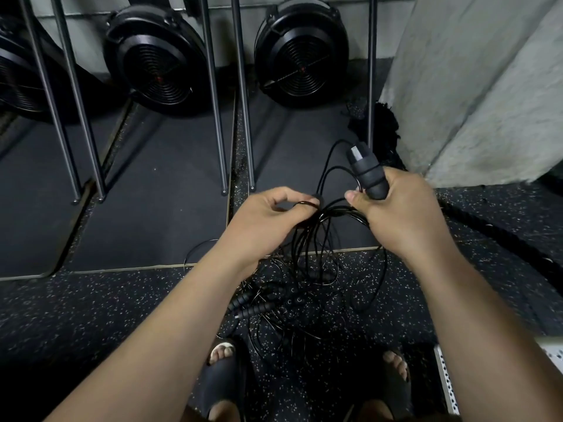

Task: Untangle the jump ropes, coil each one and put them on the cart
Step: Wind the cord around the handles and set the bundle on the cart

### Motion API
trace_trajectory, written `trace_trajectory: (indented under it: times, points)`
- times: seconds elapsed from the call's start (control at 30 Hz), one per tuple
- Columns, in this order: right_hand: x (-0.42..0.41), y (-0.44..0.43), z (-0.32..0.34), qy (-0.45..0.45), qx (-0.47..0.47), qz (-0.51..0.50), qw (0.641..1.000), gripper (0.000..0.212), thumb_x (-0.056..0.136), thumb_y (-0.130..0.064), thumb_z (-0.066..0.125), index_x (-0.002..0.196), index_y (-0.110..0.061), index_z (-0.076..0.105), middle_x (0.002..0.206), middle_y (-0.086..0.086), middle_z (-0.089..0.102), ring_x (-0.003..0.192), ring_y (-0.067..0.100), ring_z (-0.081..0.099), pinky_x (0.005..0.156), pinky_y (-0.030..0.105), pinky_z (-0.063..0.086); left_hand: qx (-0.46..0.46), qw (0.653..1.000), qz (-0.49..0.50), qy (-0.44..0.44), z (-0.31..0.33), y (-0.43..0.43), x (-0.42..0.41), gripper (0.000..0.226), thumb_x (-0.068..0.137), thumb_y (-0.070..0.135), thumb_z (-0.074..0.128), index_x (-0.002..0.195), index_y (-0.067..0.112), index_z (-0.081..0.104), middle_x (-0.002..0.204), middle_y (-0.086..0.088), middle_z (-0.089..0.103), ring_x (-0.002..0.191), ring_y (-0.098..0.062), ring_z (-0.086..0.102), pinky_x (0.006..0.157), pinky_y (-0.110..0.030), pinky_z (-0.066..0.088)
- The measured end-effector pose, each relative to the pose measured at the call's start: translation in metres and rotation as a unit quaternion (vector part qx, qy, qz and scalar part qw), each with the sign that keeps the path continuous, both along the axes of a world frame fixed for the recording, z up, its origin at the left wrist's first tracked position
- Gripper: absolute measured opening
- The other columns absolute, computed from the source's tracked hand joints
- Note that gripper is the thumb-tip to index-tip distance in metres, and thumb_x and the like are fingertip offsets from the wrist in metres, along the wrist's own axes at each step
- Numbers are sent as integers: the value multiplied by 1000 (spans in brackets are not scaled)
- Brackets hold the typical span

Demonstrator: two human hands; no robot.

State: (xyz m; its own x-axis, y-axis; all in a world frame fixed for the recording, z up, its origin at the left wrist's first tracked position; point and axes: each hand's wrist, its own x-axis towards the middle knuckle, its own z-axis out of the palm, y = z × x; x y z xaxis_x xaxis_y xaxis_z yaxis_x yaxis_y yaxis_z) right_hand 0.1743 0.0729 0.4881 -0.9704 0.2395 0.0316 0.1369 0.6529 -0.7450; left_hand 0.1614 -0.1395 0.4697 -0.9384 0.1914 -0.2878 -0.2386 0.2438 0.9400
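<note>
Your right hand [405,214] grips one black handle [364,169] of the jump ropes [304,263]. The fingers are curled round its lower part, with the thumb tip pointing towards the other hand. The handle stands nearly upright, ribbed, with a pale grey cap at its top end. Whether the cap bears lettering cannot be told. Thin black cord leaves the handle and arcs down between your hands.

Your left hand [262,220] is held just beside the right, at the same height. Its thumb and curled fingers pinch a loop of the same thin cord.

From both hands, many strands hang down in a loose bundle. They end in a tangled heap on the speckled rubber floor [91,315], in front of your sandals [222,370]. Two further ribbed handles [253,306] lie side by side in the heap, on its left. One strand loops out onto the dark mat [152,208].

Two round black fan housings [300,53] stand beyond the mats, against the wall. Slim metal legs [213,95] stand on the mats in front of them. A concrete column [475,86] rises at the right, and a thick black rope [499,236] runs along the floor from its base. A perforated metal edge [444,379] shows at the lower right.
</note>
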Motion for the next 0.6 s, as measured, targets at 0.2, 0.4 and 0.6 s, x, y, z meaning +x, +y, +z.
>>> trace_trajectory:
  times: [0.2,0.4,0.6]
  points:
    - [-1,-2,-2,-9,5,-3,1000,23,93,-35,83,87,-20,67,77,0,69,73,17,65,60,30,42,57,994,-50,-80,-3,-7,-5,21,98,18,75,116,25,83,114,-4,81,115,-22,72,111,-42,53]
    - [1,2,2,-8,13,-17,1000,20,94,-35,81,90,-21,68,78,-2,70,73,13,64,60,27,42,123,982,-85,-112,6,-18,-10,31,97,6,71,124,19,80,113,-6,75,96,-24,54,72,-25,44]
    - [1,0,0,-14,-61,-30,998,18,93,-34,83,87,-23,71,79,-3,73,80,17,71,69,32,52,63,990,-109,-68,5,-11,-4,37,86,14,79,120,28,72,117,-16,72,93,-25,54,84,-39,46]
